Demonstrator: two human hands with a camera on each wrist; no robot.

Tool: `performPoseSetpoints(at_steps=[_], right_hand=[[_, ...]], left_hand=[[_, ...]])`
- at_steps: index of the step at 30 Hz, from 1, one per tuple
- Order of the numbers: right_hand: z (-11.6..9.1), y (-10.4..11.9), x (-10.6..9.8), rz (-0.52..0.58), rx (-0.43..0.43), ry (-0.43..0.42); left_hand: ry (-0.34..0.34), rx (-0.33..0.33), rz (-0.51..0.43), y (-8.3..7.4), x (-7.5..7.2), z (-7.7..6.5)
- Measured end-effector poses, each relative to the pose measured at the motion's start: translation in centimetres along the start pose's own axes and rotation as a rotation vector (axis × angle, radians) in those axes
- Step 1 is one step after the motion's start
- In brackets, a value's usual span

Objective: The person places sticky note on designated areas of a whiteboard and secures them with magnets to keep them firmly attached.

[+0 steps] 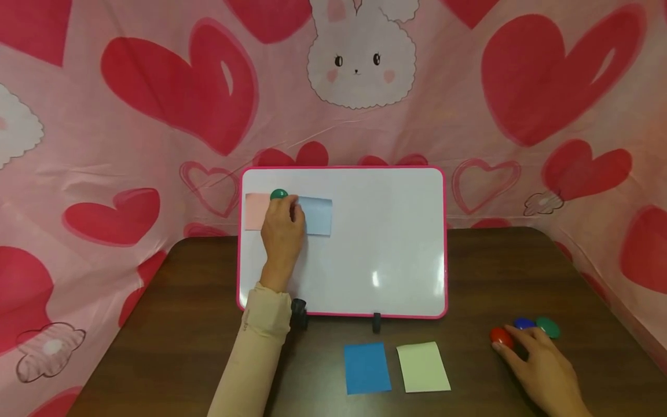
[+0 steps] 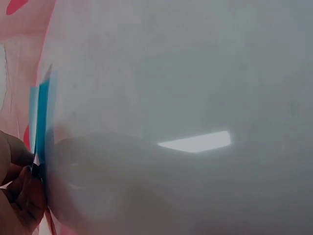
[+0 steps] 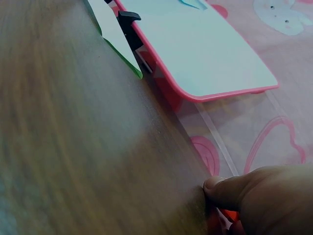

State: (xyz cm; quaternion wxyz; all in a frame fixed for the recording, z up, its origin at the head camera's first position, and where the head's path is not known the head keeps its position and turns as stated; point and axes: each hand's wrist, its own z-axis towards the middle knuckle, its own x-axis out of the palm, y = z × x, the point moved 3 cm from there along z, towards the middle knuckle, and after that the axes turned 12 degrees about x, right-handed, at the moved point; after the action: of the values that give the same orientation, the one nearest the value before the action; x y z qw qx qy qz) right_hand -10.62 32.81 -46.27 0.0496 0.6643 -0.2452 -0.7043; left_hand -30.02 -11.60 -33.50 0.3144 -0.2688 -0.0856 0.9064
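My left hand [image 1: 283,229] is at the upper left of the whiteboard [image 1: 385,243], its thumb and fingers pinching the left edge of a light blue sticky note [image 1: 318,217]. In the left wrist view this note [image 2: 42,117] stands out edge-on from the board. A pink sticky note [image 1: 256,211] lies partly behind the hand, with a green round magnet [image 1: 278,194] showing just above the knuckles. Over the table's right side, my right hand [image 1: 547,370] pinches a red round magnet [image 1: 501,337] between thumb and finger. The right wrist view shows only a sliver of red below the thumb [image 3: 222,188].
Beside the right hand lie a blue magnet [image 1: 523,324] and another green magnet [image 1: 548,327]. A blue sticky note [image 1: 367,368] and a pale green one [image 1: 424,367] lie before the board. Black clips [image 1: 377,322] hold the board's lower edge. A heart-print cloth [image 1: 156,145] hangs behind.
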Motion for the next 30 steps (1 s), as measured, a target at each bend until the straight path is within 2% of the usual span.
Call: performPoseSetpoints(at_steps=[9, 13, 21, 30], right_hand=[[0.07, -0.06, -0.07, -0.008, 0.011, 0.027], [-0.04, -0.05, -0.05, 0.0, 0.005, 0.023], [-0.13, 0.03, 0.03, 0.002, 0.004, 0.001], [-0.15, 0.22, -0.18, -0.016, 0.026, 0.022]], left_hand=[[0.083, -0.005, 0.063, -0.26, 0.41, -0.16], [0.131, -0.007, 0.035, -0.4, 0.32, -0.18], [0.268, -0.078, -0.05, -0.22, 0.01, -0.2], [0.284, -0.066, -0.047, -0.14, -0.15, -0.24]])
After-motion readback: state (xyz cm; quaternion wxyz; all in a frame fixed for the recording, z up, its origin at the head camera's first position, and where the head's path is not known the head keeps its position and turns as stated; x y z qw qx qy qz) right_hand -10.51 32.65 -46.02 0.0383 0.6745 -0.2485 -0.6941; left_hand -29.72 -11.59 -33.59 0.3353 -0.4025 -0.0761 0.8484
